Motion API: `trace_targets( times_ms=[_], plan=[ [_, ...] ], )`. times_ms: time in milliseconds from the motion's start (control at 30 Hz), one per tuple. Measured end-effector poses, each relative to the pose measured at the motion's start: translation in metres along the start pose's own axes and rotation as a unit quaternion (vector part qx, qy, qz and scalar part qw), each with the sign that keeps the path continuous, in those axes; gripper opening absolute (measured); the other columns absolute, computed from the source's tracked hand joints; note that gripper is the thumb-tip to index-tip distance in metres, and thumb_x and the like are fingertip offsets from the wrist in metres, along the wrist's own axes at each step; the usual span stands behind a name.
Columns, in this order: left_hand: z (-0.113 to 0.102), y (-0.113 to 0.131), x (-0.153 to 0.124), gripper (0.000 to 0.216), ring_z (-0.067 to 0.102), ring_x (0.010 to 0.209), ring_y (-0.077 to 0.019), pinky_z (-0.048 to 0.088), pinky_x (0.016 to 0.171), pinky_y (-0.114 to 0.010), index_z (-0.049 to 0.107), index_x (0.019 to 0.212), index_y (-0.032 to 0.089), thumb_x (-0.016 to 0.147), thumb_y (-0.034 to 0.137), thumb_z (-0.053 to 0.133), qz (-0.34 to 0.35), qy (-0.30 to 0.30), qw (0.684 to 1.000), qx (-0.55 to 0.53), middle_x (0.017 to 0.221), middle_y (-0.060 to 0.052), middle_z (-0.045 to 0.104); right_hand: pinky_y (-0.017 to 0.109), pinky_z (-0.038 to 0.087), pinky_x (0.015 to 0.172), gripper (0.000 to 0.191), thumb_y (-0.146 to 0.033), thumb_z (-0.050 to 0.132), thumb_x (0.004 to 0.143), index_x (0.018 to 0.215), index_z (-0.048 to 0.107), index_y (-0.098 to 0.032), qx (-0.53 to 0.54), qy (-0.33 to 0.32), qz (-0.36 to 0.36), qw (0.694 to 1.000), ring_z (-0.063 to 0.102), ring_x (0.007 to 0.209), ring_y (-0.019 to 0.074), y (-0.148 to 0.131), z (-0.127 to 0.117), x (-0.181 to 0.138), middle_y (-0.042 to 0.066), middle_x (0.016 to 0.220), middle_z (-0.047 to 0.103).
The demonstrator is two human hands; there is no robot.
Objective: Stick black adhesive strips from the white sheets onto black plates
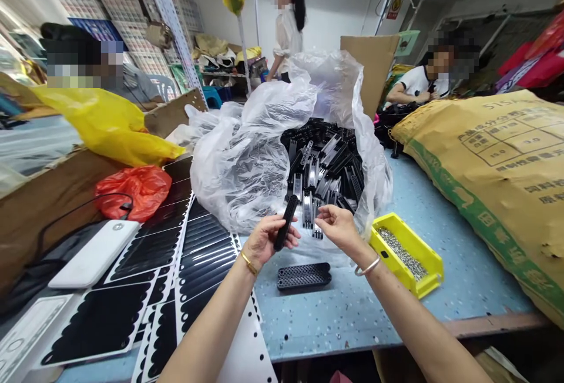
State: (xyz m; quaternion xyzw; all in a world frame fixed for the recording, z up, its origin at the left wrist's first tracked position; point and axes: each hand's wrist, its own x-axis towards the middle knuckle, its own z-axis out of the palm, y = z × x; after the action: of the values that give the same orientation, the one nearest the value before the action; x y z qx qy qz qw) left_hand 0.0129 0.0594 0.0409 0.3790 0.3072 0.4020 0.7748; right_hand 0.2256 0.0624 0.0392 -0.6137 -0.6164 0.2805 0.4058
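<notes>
Left hand gripped black piece, tilted; right hand just beside, couldn't tell if holding anything. Textured pieces lay below both on tabletop. Steady left grip likely mattered.

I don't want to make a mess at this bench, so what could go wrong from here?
The yellow bin of small metal parts sits close to the right forearm; a bump could spill them. The black pieces heaped at the mouth of the clear plastic bag look loose, so the right hand, close by, might set some sliding. The left hand holds one black strip, which could drop if the grip slackens.
</notes>
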Motion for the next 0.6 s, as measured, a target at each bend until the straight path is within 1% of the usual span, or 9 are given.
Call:
trace_targets(
  times_ms=[100, 167, 200, 300, 400, 467, 500, 567, 600],
  plan=[
    [0.005, -0.007, -0.021, 0.033, 0.066, 0.052, -0.0191, 0.046, 0.047, -0.024, 0.067, 0.097, 0.006, 0.074, 0.029, 0.066, -0.009, -0.016, 1.0, -0.019, 0.071, -0.015, 0.073, 0.028, 0.052, 0.05, 0.028, -0.036, 0.07, 0.072, 0.09, 0.066, -0.015, 0.133, -0.058, 0.028, 0.989, 0.068, 0.057, 0.0184, -0.022, -0.005, -0.017, 0.003, 0.065, 0.068],
    [0.01, -0.012, -0.033, 0.033, 0.064, 0.049, -0.0184, 0.045, 0.045, -0.024, 0.068, 0.097, 0.006, 0.074, 0.028, 0.066, -0.014, -0.014, 1.0, -0.024, 0.069, -0.015, 0.072, 0.026, 0.051, 0.047, 0.031, -0.039, 0.07, 0.072, 0.089, 0.066, -0.014, 0.169, -0.096, 0.044, 0.98, 0.067, 0.054, 0.0179, -0.032, -0.007, -0.027, 0.002, 0.061, 0.067],
    [0.013, -0.015, -0.038, 0.034, 0.064, 0.048, -0.0183, 0.044, 0.045, -0.024, 0.068, 0.098, 0.005, 0.074, 0.029, 0.065, -0.016, -0.014, 0.999, -0.028, 0.068, -0.015, 0.072, 0.026, 0.051, 0.047, 0.032, -0.038, 0.07, 0.072, 0.09, 0.066, -0.013, 0.179, -0.104, 0.045, 0.977, 0.067, 0.055, 0.0178, -0.036, -0.008, -0.032, 0.003, 0.063, 0.068],
    [0.022, -0.022, -0.055, 0.037, 0.062, 0.046, -0.0183, 0.043, 0.043, -0.025, 0.068, 0.099, 0.005, 0.075, 0.033, 0.063, -0.036, -0.024, 0.998, -0.036, 0.066, -0.015, 0.071, 0.027, 0.054, 0.053, 0.038, -0.031, 0.071, 0.069, 0.102, 0.067, -0.012, 0.18, -0.088, 0.011, 0.98, 0.07, 0.065, 0.018, -0.04, -0.011, -0.044, 0.009, 0.084, 0.074],
    [0.031, -0.028, -0.069, 0.04, 0.06, 0.045, -0.0176, 0.041, 0.043, -0.025, 0.069, 0.098, 0.007, 0.072, 0.036, 0.064, -0.071, -0.036, 0.997, -0.018, 0.063, -0.012, 0.069, 0.028, 0.056, 0.059, 0.048, -0.024, 0.068, 0.067, 0.114, 0.068, -0.015, 0.129, -0.075, -0.041, 0.988, 0.07, 0.074, 0.018, -0.04, -0.018, -0.058, 0.012, 0.104, 0.073],
    [0.037, -0.031, -0.078, 0.04, 0.057, 0.044, -0.0157, 0.039, 0.043, -0.025, 0.07, 0.097, 0.008, 0.071, 0.038, 0.065, -0.075, -0.031, 0.996, 0.021, 0.063, -0.01, 0.068, 0.029, 0.056, 0.061, 0.048, -0.024, 0.069, 0.068, 0.115, 0.069, -0.016, 0.102, -0.104, -0.047, 0.988, 0.07, 0.075, 0.0185, -0.039, -0.025, -0.068, 0.012, 0.104, 0.074],
    [0.039, -0.032, -0.081, 0.039, 0.056, 0.046, -0.0149, 0.038, 0.044, -0.025, 0.07, 0.097, 0.009, 0.072, 0.039, 0.066, -0.064, -0.022, 0.996, 0.055, 0.064, -0.009, 0.068, 0.03, 0.056, 0.061, 0.046, -0.025, 0.07, 0.068, 0.113, 0.07, -0.016, 0.104, -0.128, -0.04, 0.985, 0.07, 0.075, 0.0192, -0.039, -0.029, -0.072, 0.012, 0.101, 0.074],
    [0.044, -0.035, -0.088, 0.035, 0.059, 0.054, -0.0159, 0.042, 0.051, -0.026, 0.071, 0.096, 0.012, 0.071, 0.036, 0.068, -0.01, 0.01, 0.985, 0.172, 0.071, -0.007, 0.069, 0.03, 0.055, 0.061, 0.041, -0.033, 0.069, 0.073, 0.109, 0.072, -0.015, 0.144, -0.18, -0.014, 0.973, 0.07, 0.074, 0.0202, -0.036, -0.036, -0.081, 0.01, 0.091, 0.075],
    [0.045, -0.036, -0.09, 0.031, 0.061, 0.061, -0.0176, 0.045, 0.057, -0.028, 0.072, 0.096, 0.014, 0.07, 0.032, 0.069, 0.029, 0.031, 0.967, 0.252, 0.076, -0.007, 0.071, 0.029, 0.055, 0.059, 0.04, -0.038, 0.067, 0.076, 0.107, 0.072, -0.014, 0.171, -0.203, 0.003, 0.964, 0.07, 0.071, 0.0201, -0.034, -0.038, -0.085, 0.009, 0.084, 0.075]
  ],
)
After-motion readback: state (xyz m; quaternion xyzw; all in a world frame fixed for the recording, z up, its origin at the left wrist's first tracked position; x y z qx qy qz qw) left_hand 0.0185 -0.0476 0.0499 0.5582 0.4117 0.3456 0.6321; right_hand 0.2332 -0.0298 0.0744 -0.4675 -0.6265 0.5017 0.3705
